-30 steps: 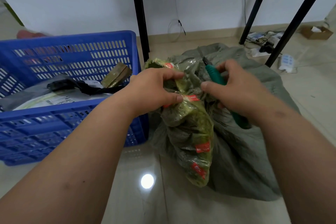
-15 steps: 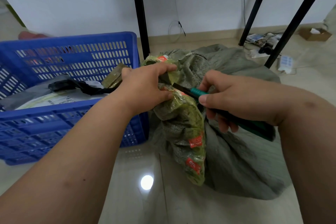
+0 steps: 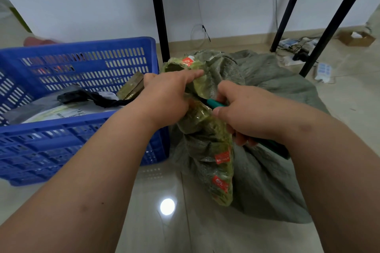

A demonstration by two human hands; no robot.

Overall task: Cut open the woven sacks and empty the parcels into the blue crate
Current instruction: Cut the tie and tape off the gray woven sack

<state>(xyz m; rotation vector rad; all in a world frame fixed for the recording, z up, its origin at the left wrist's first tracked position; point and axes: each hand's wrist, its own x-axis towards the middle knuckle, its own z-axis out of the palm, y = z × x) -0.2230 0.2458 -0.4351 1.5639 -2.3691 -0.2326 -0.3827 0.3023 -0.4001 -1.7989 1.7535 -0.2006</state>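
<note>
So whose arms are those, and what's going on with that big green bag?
There's no machine here. A person wears a camera on their head, so you see their own arms from above. Their left hand grips the taped top of a grey-green woven sack sitting on the shiny floor. Their right hand holds a green-handled cutter, its tip pushed in at the taped neck. Beside the sack stands a blue crate with some parcels already inside.

Grey-green woven sack (image 3: 267, 170) bunched on floor, touching blue crate (image 3: 86, 63) w/ parcels (image 3: 61, 112).
</note>
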